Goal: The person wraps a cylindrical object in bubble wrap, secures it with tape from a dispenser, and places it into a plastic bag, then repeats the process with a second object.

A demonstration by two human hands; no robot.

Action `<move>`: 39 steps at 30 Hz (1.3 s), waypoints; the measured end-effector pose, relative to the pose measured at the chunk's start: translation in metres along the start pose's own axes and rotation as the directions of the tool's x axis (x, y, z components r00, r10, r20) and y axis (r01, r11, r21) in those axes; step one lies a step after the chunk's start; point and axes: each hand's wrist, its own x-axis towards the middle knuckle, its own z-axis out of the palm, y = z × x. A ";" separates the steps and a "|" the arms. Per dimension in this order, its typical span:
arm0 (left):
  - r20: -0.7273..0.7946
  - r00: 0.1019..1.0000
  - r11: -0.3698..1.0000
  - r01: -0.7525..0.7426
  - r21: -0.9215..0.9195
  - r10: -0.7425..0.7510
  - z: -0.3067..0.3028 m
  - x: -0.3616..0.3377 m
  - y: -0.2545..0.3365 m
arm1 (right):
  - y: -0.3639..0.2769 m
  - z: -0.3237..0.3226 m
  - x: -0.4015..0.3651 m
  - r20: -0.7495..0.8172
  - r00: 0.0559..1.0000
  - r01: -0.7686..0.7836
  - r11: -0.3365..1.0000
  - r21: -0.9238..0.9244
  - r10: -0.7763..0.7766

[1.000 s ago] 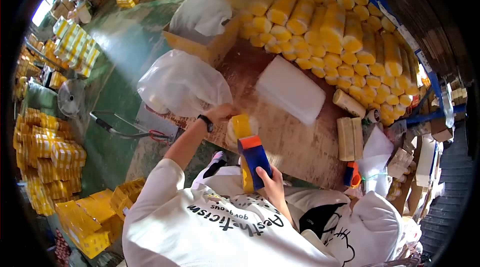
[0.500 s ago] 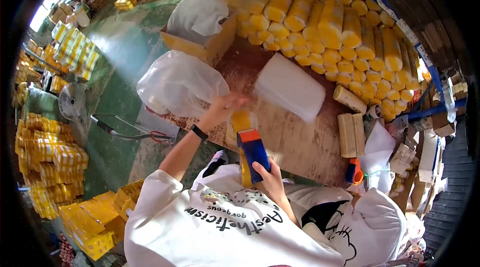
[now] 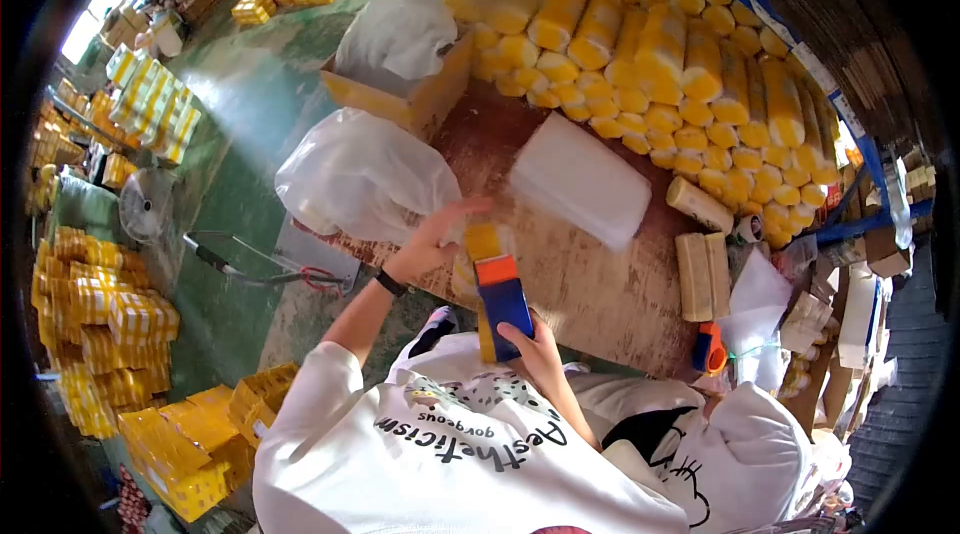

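My right hand (image 3: 537, 342) is wrapped round a blue tape dispenser (image 3: 508, 306) with an orange front end, held in front of my shirt. Yellow tape or a yellow-wrapped piece (image 3: 487, 238) shows beyond the dispenser's orange end, and more yellow runs along its left side; its exact form is hard to make out. My left hand (image 3: 428, 242), with a black band at the wrist, is open with fingers stretched towards the right, just left of the yellow piece. A puffy translucent plastic bag (image 3: 365, 174) lies beyond that hand.
On the worn wooden table (image 3: 600, 294) lies a white stack of sheets or bags (image 3: 582, 179). Yellow-wrapped rolls (image 3: 640, 44) are piled behind. A cardboard box (image 3: 440, 84) holds another white bag. A second blue-and-orange dispenser (image 3: 710, 349) sits at right. Yellow parcels (image 3: 190, 449) stand at lower left.
My left hand has moved slightly left and down, away from above the yellow piece. My right hand keeps the dispenser in nearly the same place.
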 end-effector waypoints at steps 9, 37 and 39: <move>0.381 0.924 0.871 -0.215 0.443 0.034 0.020 0.014 0.004 | -0.004 -0.006 0.012 0.213 0.943 -0.286 0.950 0.128 0.256; 0.388 0.916 0.909 -0.068 0.410 -0.106 -0.013 0.042 -0.048 | -0.018 0.026 0.039 0.131 0.982 -0.136 0.990 -0.025 0.138; 0.362 0.926 0.912 -0.053 0.407 -0.108 -0.015 0.043 -0.045 | -0.028 0.031 0.038 0.087 0.985 -0.139 0.986 -0.089 0.147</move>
